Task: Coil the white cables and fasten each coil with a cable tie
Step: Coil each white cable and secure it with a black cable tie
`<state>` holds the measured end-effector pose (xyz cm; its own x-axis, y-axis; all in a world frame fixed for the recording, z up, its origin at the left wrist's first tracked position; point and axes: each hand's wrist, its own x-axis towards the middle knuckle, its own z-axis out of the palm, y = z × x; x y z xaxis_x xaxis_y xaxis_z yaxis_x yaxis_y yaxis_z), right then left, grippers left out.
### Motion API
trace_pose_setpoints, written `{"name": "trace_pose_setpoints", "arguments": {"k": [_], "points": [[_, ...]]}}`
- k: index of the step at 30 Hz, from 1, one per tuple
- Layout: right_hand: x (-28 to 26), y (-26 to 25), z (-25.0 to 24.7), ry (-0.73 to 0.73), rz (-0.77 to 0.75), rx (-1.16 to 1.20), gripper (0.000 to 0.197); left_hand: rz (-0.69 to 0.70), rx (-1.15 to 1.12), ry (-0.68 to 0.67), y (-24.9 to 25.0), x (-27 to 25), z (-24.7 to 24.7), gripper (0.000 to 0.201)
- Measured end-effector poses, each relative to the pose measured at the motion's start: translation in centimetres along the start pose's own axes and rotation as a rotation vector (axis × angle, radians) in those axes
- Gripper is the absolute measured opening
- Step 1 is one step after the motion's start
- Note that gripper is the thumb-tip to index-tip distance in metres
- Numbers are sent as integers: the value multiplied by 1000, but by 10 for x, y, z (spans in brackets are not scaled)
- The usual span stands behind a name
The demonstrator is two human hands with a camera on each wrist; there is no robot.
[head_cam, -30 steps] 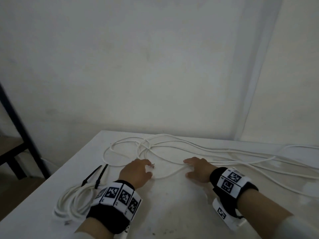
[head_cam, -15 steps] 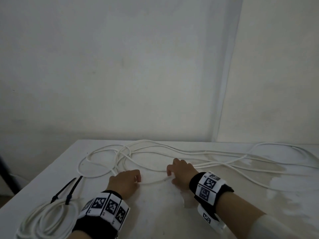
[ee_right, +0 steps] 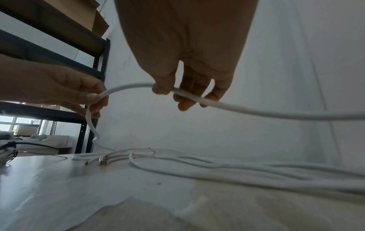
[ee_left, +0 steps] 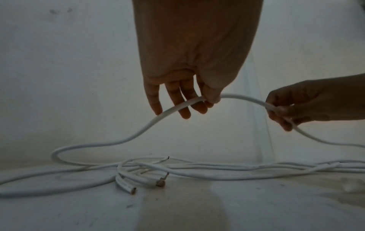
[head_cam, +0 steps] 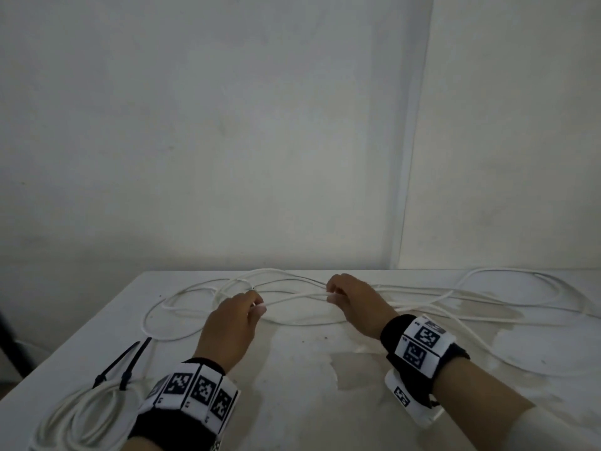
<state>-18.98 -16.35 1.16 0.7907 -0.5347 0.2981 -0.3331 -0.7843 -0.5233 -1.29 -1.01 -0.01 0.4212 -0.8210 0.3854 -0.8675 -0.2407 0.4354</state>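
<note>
Several loose white cables (head_cam: 422,297) sprawl across the far half of the white table (head_cam: 292,402). My left hand (head_cam: 257,305) pinches one white cable (ee_left: 169,111) between thumb and fingers and holds it above the table. My right hand (head_cam: 330,292) pinches the same cable (ee_right: 256,111) a short way to the right. The stretch between the hands arches upward. Bare cut cable ends (ee_left: 160,183) lie on the table under the hands. A finished white coil (head_cam: 81,418) lies at the near left, with two black cable ties (head_cam: 126,361) on it.
A pale wall (head_cam: 260,125) rises right behind the table's far edge. A dark metal shelf (ee_right: 94,65) with cardboard boxes stands off the table's left side. The tabletop surface is peeled and stained (head_cam: 351,369) near the middle.
Both hands have risen off the table with the cable pinched between them and moved farther apart. The head view has swung to the right.
</note>
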Motion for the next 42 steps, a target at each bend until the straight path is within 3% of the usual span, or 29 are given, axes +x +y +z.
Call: {"name": "trace_pose_setpoints", "arguments": {"k": [2, 6, 9, 13, 18, 21, 23, 25, 27, 29, 33, 37, 42], "points": [[0, -2, -14, 112, -56, 42, 11, 11, 6, 2, -5, 1, -1, 18], [2, -3, -52, 294, -107, 79, 13, -31, 5, 25, -21, 3, -11, 38], [0, 0, -74, 395, -128, 51, 12, -46, 31, 36, -21, 5, -17, 37], [-6, 18, -105, 576, -24, 117, 13, -178, -6, 80, -36, 4, -28, 37], [-18, 43, -115, 448, 122, -4, 14, -202, 11, 167, -38, 1, -36, 20], [-20, 44, -107, 294, 246, -88, 14, -139, 23, 224, -28, 6, -35, 22], [-20, 37, -97, 116, 284, -145, 42, -77, 48, 238, -24, 9, -34, 22], [-21, 24, -84, 51, 212, -195, 70, 0, 105, 254, -18, 9, -33, 20], [-22, 9, -77, 131, 95, -159, 79, 100, 176, 273, -16, 8, -33, 18], [-22, -5, -74, 140, -21, -113, 73, 143, 259, 282, -10, 6, -37, 18], [-29, -43, -56, -137, -132, -291, 53, 218, 339, 287, 8, 5, -40, 19], [-29, -59, -43, -36, -160, -375, 40, 274, 245, 283, 18, 4, -43, 22], [-23, -42, -69, 105, -101, -381, 42, 91, 16, 116, 14, -9, -51, 27]]}}
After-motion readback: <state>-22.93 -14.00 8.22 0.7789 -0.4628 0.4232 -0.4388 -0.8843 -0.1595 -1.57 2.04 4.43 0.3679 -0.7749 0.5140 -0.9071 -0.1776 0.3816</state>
